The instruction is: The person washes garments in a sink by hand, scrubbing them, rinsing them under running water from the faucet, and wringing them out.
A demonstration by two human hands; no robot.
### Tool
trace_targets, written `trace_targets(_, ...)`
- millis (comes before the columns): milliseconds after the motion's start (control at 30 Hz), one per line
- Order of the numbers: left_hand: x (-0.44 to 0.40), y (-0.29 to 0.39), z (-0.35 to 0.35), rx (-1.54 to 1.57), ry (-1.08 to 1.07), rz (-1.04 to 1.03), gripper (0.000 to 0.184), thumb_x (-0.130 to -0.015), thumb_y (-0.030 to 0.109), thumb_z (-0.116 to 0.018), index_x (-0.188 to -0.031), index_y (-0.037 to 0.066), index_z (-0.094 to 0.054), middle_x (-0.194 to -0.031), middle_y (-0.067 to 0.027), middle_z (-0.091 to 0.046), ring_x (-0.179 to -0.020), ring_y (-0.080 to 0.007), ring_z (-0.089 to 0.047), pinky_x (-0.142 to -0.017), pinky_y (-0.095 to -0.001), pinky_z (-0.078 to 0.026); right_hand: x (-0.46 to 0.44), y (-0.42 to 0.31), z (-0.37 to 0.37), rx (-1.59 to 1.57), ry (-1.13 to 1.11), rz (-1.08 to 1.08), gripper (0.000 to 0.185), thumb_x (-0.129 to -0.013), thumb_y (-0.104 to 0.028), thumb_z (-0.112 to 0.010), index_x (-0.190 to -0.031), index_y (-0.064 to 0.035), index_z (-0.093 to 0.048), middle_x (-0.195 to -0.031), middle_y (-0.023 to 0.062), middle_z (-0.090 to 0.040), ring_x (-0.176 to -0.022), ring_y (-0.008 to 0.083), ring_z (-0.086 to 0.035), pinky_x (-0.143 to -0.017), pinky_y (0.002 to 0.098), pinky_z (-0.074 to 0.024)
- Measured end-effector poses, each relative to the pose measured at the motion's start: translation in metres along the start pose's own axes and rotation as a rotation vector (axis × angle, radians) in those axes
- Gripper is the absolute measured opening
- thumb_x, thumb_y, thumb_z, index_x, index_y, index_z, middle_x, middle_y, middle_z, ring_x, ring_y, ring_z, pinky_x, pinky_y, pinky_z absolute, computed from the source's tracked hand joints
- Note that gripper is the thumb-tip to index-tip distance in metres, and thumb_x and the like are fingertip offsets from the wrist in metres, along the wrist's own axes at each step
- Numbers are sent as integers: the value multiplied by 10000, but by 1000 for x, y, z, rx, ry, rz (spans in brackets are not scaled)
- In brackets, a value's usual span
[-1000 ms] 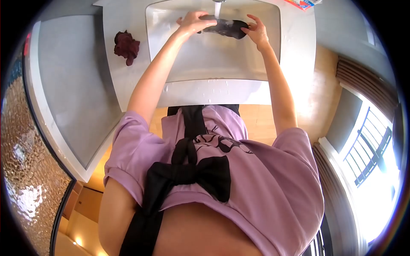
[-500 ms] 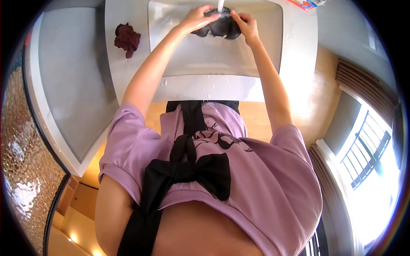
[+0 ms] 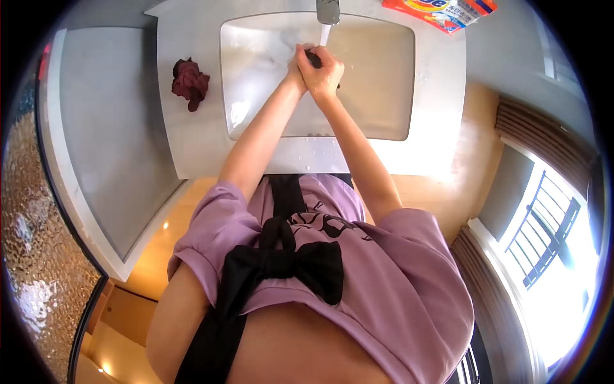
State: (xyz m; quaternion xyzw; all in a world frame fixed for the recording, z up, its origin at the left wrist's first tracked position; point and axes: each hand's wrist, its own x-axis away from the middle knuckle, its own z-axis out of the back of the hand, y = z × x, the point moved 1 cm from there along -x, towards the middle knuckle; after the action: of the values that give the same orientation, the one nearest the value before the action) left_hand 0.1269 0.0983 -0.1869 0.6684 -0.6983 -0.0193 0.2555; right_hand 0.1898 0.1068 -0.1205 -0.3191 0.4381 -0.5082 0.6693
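Both hands are pressed together around a bunched, wet dark cloth [image 3: 313, 59], over the white sink [image 3: 377, 77]. My right hand [image 3: 326, 73] wraps over it, fingers curled. Partly hidden behind it, my left hand [image 3: 298, 72] closes on the cloth from the other side. Only a small dark patch shows between the hands, so the cloth's kind cannot be made out. Just beyond them, water [image 3: 325, 35] runs from the faucet [image 3: 329, 11].
On the counter [image 3: 192, 137] left of the sink lies a crumpled maroon cloth [image 3: 190, 83]. An orange printed bag [image 3: 441, 13] is at the back right. Water drops dot the counter's front edge. A window [image 3: 543, 224] is far right.
The dark cloth was spread between my separated hands under the water; now it is bunched up between them. My hands have come together, and the view has tilted to show the faucet.
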Motion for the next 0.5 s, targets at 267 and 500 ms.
trace_targets(267,-13,1,0,-137,465,150,214,-780,233,-456,-808,31,-521,-704,-76,-546,-547,-199,-550,-504,-347,-477,-43,60,-8,165,-67,-376,283,-682,-291,-595,-708,-15,-652,-633,190,-595,-604,337,-592,-613,383,-476)
trace_targets(500,-31,18,-13,-48,325,153,188,-782,224,-426,-740,57,-499,-645,-54,-512,-565,-190,-532,-520,-325,-465,-39,10,-11,174,-104,-279,239,-691,-247,-589,-650,-17,-634,-595,192,-570,-570,357,-565,-568,388,-459)
